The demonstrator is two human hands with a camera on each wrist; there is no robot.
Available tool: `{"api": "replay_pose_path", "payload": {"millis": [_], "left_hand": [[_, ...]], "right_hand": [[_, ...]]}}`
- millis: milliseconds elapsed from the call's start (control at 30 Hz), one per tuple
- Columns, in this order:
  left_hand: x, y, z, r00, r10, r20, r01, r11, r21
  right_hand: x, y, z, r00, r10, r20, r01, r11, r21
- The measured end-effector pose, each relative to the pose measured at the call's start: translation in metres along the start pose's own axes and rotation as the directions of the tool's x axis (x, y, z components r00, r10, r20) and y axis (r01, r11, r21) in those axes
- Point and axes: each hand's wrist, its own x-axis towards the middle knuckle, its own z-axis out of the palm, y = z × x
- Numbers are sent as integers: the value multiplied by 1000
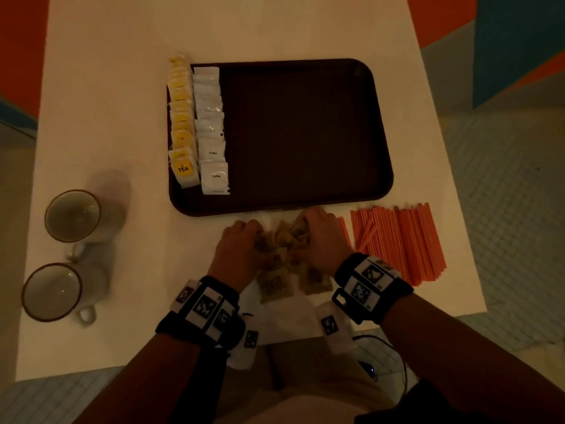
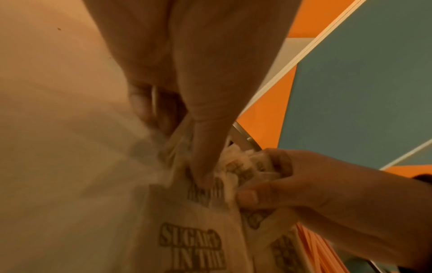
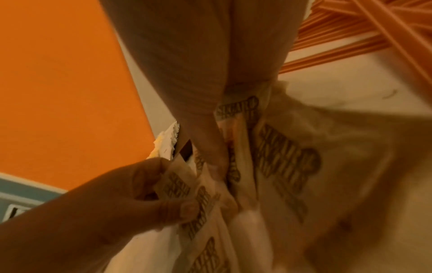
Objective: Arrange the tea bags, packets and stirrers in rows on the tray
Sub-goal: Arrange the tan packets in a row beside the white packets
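Note:
A dark brown tray (image 1: pixel 305 133) lies on the white table. Along its left side run a row of yellow tea bags (image 1: pixel 182 123) and a row of white coffee packets (image 1: pixel 211 130). In front of the tray sits a loose heap of brown sugar packets (image 1: pixel 281 270) (image 2: pixel 194 240) (image 3: pixel 287 162). My left hand (image 1: pixel 244 237) (image 3: pixel 163 199) pinches packets at the heap's left side. On the right side, my right hand (image 1: pixel 312 231) (image 2: pixel 257 188) grips a bunch of them, thumb on top. Orange stirrers (image 1: pixel 397 240) (image 3: pixel 350 27) lie in a pile just right of the right hand.
Two white mugs (image 1: pixel 73 215) (image 1: pixel 52 292) stand at the table's left front. Most of the tray floor right of the coffee packets is bare. The table's front edge runs just under my wrists; orange and teal walls surround the table.

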Motion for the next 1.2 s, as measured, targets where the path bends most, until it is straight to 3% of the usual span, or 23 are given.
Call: {"api": "replay_pose_path", "payload": {"millis": [100, 233, 333, 433, 533, 600, 767, 967, 1067, 1200], "left_hand": [[-3, -1, -2, 998, 58, -3, -58, 979, -194], [-6, -7, -15, 987, -108, -121, 37, 876, -481], [-6, -5, -27, 966, -184, -183, 34, 790, -612], [-7, -1, -37, 968, -218, -121, 49, 643, -765], [-5, 2, -41, 959, -280, -43, 89, 440, -893], [-5, 7, -46, 966, -260, -8, 84, 341, -936], [-2, 7, -56, 984, -116, 138, 168, 309, -936], [-1, 14, -67, 939, 72, 336, 334, 46, -942], [4, 14, -63, 939, 84, 333, 328, 70, -942], [9, 15, -62, 970, 42, 238, 222, 239, -945]], "right_hand": [[-1, 2, -4, 998, -42, 41, 32, 978, 208], [1, 5, -19, 999, -49, 15, 43, 962, 270], [3, 8, -31, 999, -6, 34, -5, 949, 315], [3, 9, -42, 998, 50, 32, -59, 903, 425], [2, 7, -51, 990, 94, 103, -137, 797, 589], [0, 4, -57, 987, 91, 134, -157, 741, 652], [-2, -5, -69, 977, 28, 212, -178, 655, 735], [0, -24, -74, 968, -59, 245, -171, 559, 811], [1, -34, -70, 962, -65, 265, -187, 550, 814], [2, -41, -63, 961, -56, 270, -194, 558, 807]]}}
